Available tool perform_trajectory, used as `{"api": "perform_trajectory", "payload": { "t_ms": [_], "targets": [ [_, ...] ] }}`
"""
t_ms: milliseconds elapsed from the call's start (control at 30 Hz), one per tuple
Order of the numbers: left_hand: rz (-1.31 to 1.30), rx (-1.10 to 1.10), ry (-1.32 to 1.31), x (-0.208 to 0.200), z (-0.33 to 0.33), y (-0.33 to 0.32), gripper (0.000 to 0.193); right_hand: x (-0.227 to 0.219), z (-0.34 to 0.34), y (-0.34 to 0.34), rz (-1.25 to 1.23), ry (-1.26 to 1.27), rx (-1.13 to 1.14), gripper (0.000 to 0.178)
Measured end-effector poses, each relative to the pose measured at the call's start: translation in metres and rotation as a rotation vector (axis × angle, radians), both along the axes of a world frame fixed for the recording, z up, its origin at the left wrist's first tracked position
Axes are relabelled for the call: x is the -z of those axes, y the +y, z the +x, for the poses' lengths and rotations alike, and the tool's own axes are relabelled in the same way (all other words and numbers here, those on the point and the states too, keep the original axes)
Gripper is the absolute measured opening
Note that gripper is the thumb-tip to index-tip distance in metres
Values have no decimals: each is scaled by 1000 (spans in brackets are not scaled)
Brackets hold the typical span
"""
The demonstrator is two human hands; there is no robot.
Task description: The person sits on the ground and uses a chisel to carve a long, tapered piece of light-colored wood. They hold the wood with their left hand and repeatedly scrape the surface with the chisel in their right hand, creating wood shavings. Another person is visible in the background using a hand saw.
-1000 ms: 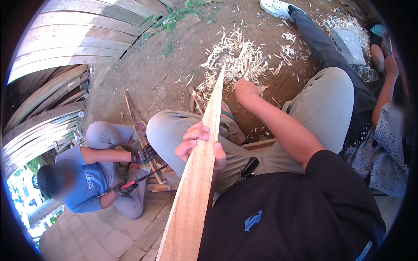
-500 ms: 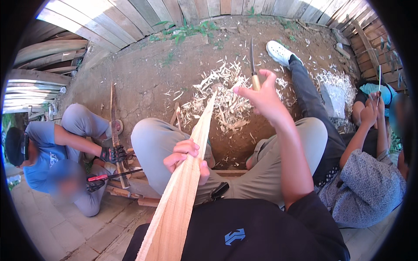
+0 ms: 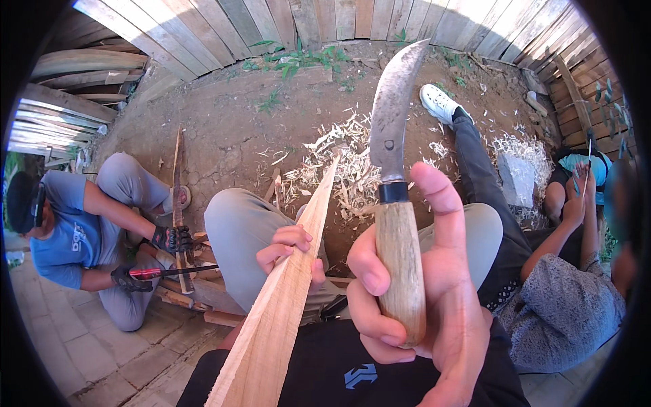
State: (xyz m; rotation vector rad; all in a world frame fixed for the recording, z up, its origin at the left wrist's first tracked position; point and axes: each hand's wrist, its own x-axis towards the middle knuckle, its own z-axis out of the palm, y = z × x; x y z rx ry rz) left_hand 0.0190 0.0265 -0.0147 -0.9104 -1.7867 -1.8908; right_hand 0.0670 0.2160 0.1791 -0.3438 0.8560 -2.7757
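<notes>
Has just brought the curved knife (image 3: 389,146) up from farther out over the pale shavings (image 3: 352,180) to close before the camera, with the grip of the right hand (image 3: 451,305) clamped round its wooden handle (image 3: 401,264). Holds the tapered wooden board (image 3: 271,312) much as half a second ago, slanting with its point outward in the closed grip of the left hand (image 3: 291,247), apart from the blade, so seems at this instant to be between cuts. Has bare dirt ground (image 3: 224,122) beyond, and off to the left a gloved co-worker (image 3: 71,241) with a red-handled tool (image 3: 145,274).
</notes>
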Motion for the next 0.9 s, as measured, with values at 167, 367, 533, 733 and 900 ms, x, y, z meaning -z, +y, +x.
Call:
{"api": "perform_trajectory", "payload": {
  "t_ms": [167, 367, 533, 733, 900],
  "targets": [
    [-18, 26, 17, -4, -1, -2, 53, -14, 6, -9, -191, -152, 145, 142],
    [-14, 10, 8, -4, 0, 1, 53, -28, 4, -15, -83, -301, 123, 147],
    [-10, 17, 1, -1, 1, -3, 53, -29, 7, -17, -41, -319, 117, 147],
    [5, 29, -16, 1, 4, -2, 53, -29, 13, -16, -84, -290, 114, 151],
    [50, 9, -25, 5, 2, 1, 52, -35, 10, -17, 12, -250, 81, 153]
  ]
}}
